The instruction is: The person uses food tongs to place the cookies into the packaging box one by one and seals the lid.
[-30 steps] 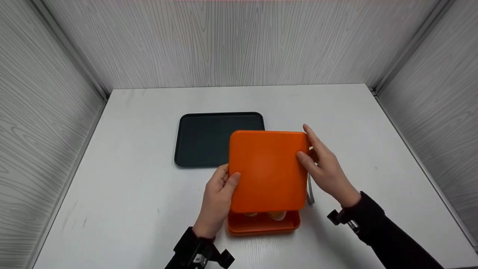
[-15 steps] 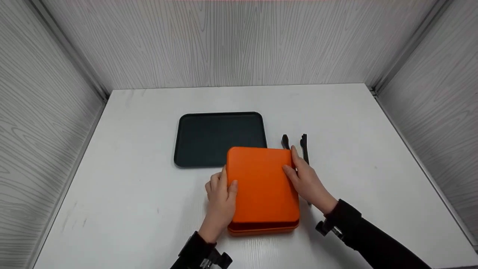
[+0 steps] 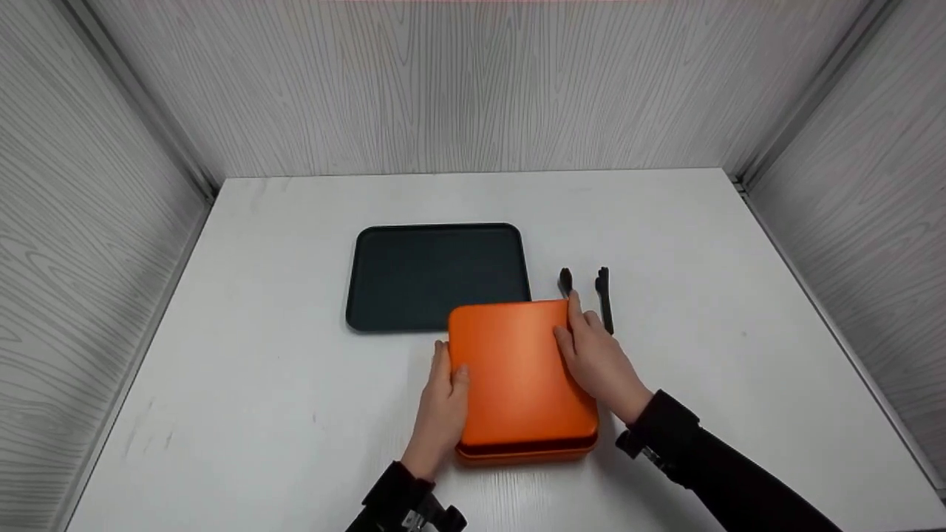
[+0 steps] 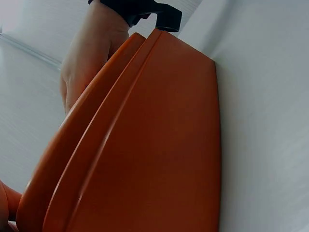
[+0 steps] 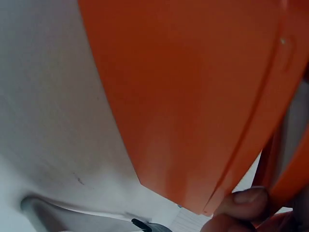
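Observation:
An orange rectangular lid (image 3: 517,377) lies over a matching orange box (image 3: 526,455) on the white tabletop. My left hand (image 3: 442,410) holds the lid's left edge, thumb on top. At the right edge, my right hand (image 3: 602,369) pinches the lid near its far corner. A gap shows between lid and box in the right wrist view, where fingertips (image 5: 248,200) sit under the lid rim. In the left wrist view the box's side wall (image 4: 154,135) stands on the table. The box's inside is hidden in the head view.
A dark green tray (image 3: 436,277) lies behind the box, its near right corner covered by the lid. Black-tipped tongs (image 3: 604,299) lie right of the box, partly hidden by my right hand. Pale wood-grain panels (image 3: 473,89) enclose the table at back and sides.
Both hands have brought the lid down and toward me over the box, covering paper-cupped items glimpsed inside earlier. The right hand moved left and the tongs' tips came into view.

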Demonstrator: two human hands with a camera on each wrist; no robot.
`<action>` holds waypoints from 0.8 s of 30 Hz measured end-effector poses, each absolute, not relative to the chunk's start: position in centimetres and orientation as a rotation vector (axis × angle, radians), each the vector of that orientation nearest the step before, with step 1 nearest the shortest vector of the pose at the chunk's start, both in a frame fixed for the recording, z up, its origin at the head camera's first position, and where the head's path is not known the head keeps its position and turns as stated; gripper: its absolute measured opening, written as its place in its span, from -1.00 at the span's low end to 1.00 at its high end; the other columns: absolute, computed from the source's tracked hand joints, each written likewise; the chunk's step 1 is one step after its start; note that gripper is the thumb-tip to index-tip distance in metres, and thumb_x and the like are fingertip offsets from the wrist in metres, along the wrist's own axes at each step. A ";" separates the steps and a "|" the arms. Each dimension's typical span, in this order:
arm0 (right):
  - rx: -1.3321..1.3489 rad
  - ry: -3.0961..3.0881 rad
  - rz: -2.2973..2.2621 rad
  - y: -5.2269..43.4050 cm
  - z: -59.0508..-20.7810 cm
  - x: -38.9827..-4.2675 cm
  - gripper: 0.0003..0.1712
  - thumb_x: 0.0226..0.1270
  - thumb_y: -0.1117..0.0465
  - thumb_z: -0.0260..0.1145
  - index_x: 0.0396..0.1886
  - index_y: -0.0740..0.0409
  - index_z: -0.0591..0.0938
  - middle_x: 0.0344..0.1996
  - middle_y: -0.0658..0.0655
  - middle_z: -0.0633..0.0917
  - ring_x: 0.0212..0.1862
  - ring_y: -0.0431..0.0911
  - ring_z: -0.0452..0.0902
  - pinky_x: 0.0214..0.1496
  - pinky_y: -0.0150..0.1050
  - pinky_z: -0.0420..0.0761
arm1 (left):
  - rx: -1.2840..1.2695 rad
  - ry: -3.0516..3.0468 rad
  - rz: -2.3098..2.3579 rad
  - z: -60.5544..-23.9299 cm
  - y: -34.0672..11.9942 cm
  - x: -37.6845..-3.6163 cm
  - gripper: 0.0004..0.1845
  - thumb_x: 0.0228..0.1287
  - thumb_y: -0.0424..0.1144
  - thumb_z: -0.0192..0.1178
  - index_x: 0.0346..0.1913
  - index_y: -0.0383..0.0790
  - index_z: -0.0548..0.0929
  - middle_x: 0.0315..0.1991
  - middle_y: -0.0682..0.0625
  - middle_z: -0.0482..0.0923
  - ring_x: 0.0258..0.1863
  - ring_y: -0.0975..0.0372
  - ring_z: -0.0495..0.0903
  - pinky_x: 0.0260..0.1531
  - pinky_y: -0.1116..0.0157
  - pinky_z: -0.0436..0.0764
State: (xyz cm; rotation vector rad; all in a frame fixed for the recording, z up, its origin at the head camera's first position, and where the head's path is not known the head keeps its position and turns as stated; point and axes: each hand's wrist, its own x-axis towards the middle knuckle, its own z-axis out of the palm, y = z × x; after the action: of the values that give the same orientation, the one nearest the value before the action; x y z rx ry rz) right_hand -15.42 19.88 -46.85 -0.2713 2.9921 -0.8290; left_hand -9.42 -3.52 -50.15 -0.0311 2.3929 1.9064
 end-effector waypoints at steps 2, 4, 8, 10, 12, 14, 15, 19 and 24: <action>-0.268 3.024 -0.815 19.7 -47.1 -15.4 -0.26 0.68 0.06 0.01 0.62 0.37 0.06 -0.04 0.34 0.51 -0.47 -0.06 0.37 -0.39 -0.22 0.48 | -0.044 2.385 1.899 -50.2 -3.5 -9.3 -0.32 0.67 -0.22 -0.16 0.60 -0.50 -0.14 0.64 -0.35 -0.23 0.63 -0.09 -0.22 0.58 -0.10 -0.10; -0.257 3.051 -0.815 19.6 -47.4 -15.4 -0.27 0.67 0.06 0.02 0.61 0.37 0.10 -0.06 0.33 0.49 -0.52 -0.09 0.35 -0.45 -0.23 0.46 | -0.055 2.376 1.896 -50.3 -3.4 -9.2 -0.32 0.68 -0.21 -0.17 0.59 -0.50 -0.14 0.64 -0.35 -0.24 0.63 -0.09 -0.22 0.58 -0.10 -0.10; -0.207 3.073 -0.829 19.5 -48.0 -15.4 -0.30 0.66 0.07 0.03 0.60 0.35 0.15 -0.06 0.32 0.44 -0.58 -0.09 0.34 -0.53 -0.24 0.43 | -0.053 2.375 1.894 -50.5 -3.3 -9.2 -0.33 0.68 -0.23 -0.18 0.60 -0.50 -0.14 0.64 -0.35 -0.25 0.63 -0.09 -0.23 0.58 -0.10 -0.11; -0.185 3.070 -0.815 19.5 -48.2 -15.4 -0.31 0.66 0.07 0.03 0.59 0.35 0.18 -0.05 0.33 0.43 -0.58 -0.09 0.35 -0.54 -0.24 0.43 | -0.052 2.384 1.885 -50.6 -3.2 -9.3 -0.34 0.67 -0.24 -0.18 0.60 -0.50 -0.14 0.64 -0.34 -0.25 0.63 -0.09 -0.23 0.58 -0.10 -0.11; -0.166 3.062 -0.795 19.6 -48.5 -15.4 -0.32 0.66 0.06 0.03 0.58 0.34 0.21 -0.04 0.33 0.43 -0.58 -0.08 0.37 -0.54 -0.24 0.45 | -0.052 2.391 1.879 -50.7 -3.1 -9.2 -0.34 0.67 -0.25 -0.18 0.60 -0.49 -0.14 0.64 -0.33 -0.24 0.63 -0.08 -0.22 0.58 -0.09 -0.11; -0.152 3.059 -0.774 19.6 -48.6 -15.4 -0.33 0.65 0.06 0.04 0.57 0.34 0.24 -0.04 0.33 0.44 -0.56 -0.06 0.39 -0.53 -0.23 0.47 | -0.058 2.388 1.882 -50.7 -3.0 -9.3 -0.34 0.67 -0.26 -0.19 0.61 -0.47 -0.15 0.64 -0.32 -0.23 0.63 -0.07 -0.21 0.58 -0.08 -0.10; -0.147 3.061 -0.763 19.6 -48.7 -15.4 -0.33 0.65 0.05 0.04 0.56 0.34 0.26 -0.05 0.33 0.45 -0.55 -0.06 0.39 -0.52 -0.22 0.48 | -0.064 2.380 1.889 -50.7 -3.0 -9.3 -0.33 0.67 -0.25 -0.19 0.61 -0.46 -0.16 0.64 -0.31 -0.23 0.63 -0.05 -0.20 0.58 -0.07 -0.09; -0.160 3.084 -0.703 19.6 -48.8 -15.4 -0.35 0.64 0.05 0.04 0.53 0.34 0.31 -0.07 0.31 0.49 -0.53 -0.02 0.41 -0.53 -0.17 0.52 | -0.099 2.321 1.936 -50.5 -3.0 -9.3 -0.33 0.68 -0.22 -0.20 0.63 -0.39 -0.17 0.66 -0.24 -0.20 0.64 0.01 -0.17 0.59 -0.05 -0.06; -0.165 3.092 -0.657 19.6 -48.8 -15.3 -0.36 0.64 0.05 0.04 0.52 0.33 0.33 -0.07 0.30 0.52 -0.50 0.00 0.44 -0.49 -0.11 0.57 | -0.141 2.188 2.014 -50.3 -3.1 -9.5 -0.32 0.67 -0.19 -0.20 0.65 -0.29 -0.17 0.67 -0.15 -0.20 0.64 0.06 -0.18 0.59 -0.03 -0.08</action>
State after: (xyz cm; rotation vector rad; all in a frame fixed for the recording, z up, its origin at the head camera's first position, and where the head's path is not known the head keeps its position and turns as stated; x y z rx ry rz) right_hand -15.27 19.65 -48.82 -0.1654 3.0917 -0.6570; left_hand -9.53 -3.09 -50.35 -0.1415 2.1881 2.0143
